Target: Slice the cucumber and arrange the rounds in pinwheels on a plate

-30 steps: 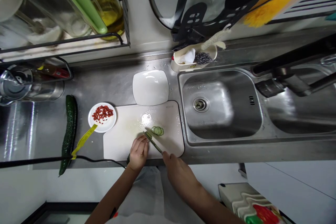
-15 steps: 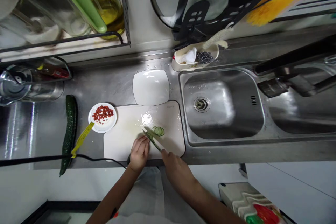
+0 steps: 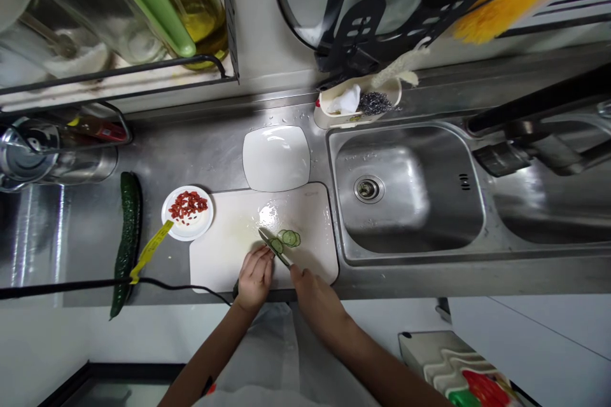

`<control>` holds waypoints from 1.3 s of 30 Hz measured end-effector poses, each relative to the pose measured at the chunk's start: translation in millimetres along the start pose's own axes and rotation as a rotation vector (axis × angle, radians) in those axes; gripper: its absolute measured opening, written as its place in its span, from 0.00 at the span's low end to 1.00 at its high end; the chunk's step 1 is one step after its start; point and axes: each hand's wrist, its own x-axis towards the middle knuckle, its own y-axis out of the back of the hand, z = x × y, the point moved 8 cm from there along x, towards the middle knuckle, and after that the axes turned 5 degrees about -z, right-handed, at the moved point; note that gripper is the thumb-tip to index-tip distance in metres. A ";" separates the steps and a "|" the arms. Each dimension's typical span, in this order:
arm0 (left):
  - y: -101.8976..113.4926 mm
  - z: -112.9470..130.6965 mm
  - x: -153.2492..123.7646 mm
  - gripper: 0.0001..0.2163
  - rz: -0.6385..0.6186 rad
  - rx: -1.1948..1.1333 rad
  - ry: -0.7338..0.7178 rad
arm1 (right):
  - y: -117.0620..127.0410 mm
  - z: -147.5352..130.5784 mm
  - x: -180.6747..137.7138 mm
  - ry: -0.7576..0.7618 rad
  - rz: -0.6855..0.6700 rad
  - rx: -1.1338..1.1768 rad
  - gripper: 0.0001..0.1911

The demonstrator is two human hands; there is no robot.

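Fingers of my left hand [image 3: 254,277] curl down on the cucumber piece [image 3: 235,289] at the near edge of the cutting board [image 3: 224,248], most of it hidden under the hand, while my right hand [image 3: 312,289] is closed around the handle of the knife [image 3: 273,247], blade angled just beside the left fingertips. Progress, as I judge it: 3 or so slices [image 3: 288,238] lie cut on the board, the held piece is unfinished, 1 whole cucumber [image 3: 125,238] waits untouched at far left, and the white square plate [image 3: 275,158] is bare. Surroundings: steel counter [image 3: 191,152] with a small dish of red berries [image 3: 187,212], sink [image 3: 405,191] to the right, wall rack above.
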 end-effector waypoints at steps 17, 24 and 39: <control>0.0 0.8 1.5 0.13 -0.010 0.005 0.002 | -21.2 14.1 13.4 -0.012 0.079 0.024 0.20; 1.1 0.7 1.6 0.12 -0.002 -0.037 0.017 | 4.0 32.4 -3.5 -0.120 0.118 0.021 0.17; 3.4 1.1 3.6 0.10 0.006 -0.018 0.036 | -7.3 12.2 -27.0 -0.031 0.107 -0.070 0.17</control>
